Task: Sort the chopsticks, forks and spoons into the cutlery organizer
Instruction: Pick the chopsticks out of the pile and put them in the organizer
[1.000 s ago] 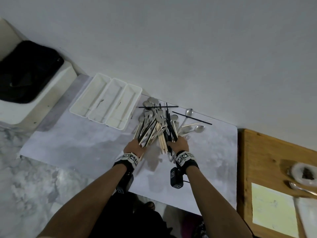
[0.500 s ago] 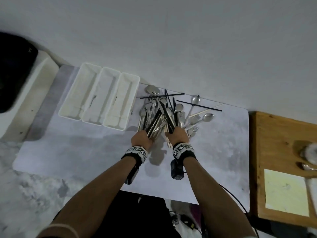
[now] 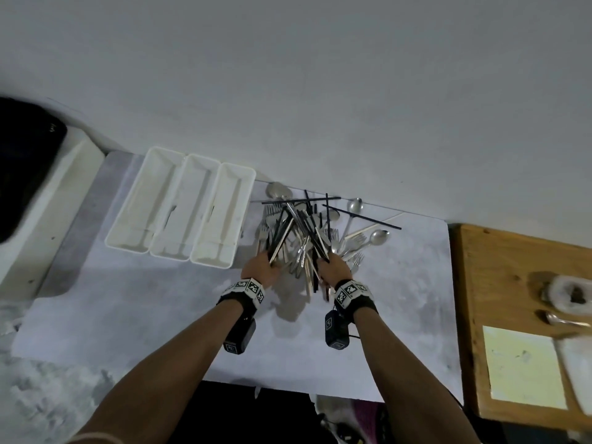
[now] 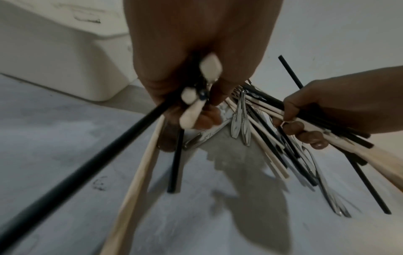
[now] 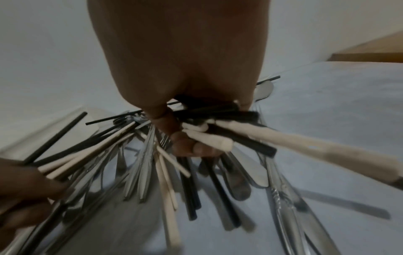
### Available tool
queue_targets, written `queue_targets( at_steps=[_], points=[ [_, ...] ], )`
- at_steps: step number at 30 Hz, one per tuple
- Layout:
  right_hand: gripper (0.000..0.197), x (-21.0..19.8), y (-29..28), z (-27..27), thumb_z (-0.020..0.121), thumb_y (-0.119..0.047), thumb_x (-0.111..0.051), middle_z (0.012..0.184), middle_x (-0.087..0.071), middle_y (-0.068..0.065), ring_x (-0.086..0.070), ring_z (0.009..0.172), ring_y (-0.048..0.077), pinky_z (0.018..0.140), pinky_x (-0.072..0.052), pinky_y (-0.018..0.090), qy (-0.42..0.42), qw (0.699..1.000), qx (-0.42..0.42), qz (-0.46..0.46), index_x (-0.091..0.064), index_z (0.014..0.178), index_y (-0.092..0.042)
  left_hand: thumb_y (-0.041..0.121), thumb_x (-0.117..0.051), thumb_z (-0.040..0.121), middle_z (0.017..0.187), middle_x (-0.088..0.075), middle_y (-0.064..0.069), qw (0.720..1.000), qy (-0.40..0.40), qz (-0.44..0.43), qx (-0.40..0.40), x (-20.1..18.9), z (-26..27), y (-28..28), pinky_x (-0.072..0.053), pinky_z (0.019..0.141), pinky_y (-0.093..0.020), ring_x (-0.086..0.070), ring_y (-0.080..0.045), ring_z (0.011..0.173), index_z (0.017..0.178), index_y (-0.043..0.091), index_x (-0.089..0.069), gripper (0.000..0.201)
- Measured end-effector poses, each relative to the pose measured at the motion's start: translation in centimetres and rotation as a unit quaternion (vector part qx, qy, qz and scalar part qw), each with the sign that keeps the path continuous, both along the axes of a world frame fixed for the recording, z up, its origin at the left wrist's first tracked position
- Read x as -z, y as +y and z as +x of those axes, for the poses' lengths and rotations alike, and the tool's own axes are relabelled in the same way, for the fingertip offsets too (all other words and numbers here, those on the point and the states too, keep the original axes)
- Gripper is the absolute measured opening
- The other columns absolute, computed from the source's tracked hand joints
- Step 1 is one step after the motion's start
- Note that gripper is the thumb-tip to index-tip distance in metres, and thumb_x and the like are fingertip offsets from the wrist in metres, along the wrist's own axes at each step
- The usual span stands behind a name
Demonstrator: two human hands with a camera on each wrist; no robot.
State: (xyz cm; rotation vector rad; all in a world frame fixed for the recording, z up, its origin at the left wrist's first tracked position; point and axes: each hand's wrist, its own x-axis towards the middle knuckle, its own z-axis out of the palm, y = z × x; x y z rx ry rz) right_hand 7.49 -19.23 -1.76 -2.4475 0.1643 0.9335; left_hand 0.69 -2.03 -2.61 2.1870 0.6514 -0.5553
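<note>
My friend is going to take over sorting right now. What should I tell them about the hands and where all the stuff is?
Left hand: grips a bunch of black and pale chopsticks.
Right hand: grips another chopstick bunch.
The cutlery pile of forks, spoons and chopsticks lies on the mat, right of the white cutlery organizer.
Loose spoon and black chopstick lie at the pile's far right.
Done: nothing plainly sorted; the three compartments look nearly bare.
Left: sort chopsticks, forks and spoons, one kind per compartment.

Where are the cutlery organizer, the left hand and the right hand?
cutlery organizer (image 3: 238,169): head view, far rim.
left hand (image 3: 260,267): head view, back of hand.
right hand (image 3: 334,268): head view, back of hand.
</note>
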Motion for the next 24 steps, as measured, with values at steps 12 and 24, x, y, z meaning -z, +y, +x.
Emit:
queue_targets(
  at_steps=[12, 24],
  points=[
    [0.045, -2.6, -4.0, 1.1, 0.094, -0.042, -0.050, 0.112, -0.067, 0.012, -0.063, 0.106, 0.032, 0.085, -0.047, 0.033, -0.032, 0.998, -0.047, -0.021, -0.057, 0.125, -0.010, 0.034, -0.044, 0.096, 0.102, -0.070, -0.022, 0.997, -0.006, -0.035, -0.063, -1.4, -0.5, 0.0, -0.051, 0.078, -0.035, -0.066, -0.035, 0.092, 0.107, -0.002, -0.063, 0.042],
    [0.021, -4.2, -7.0, -1.5, 0.095, -0.028, -0.048, 0.062, -0.044, 0.000, -0.041, 0.049, 0.016, 0.048, -0.032, 0.024, -0.010, 1.000, -0.026, -0.002, -0.044, 0.077, -0.016, 0.029, -0.042, 0.098, 0.116, -0.063, -0.027, 0.995, 0.005, -0.009, -0.098, -3.3, -4.8, -2.5, -0.048, 0.088, -0.042, -0.060, -0.042, 0.108, 0.119, -0.001, -0.051, 0.038]
  ],
)
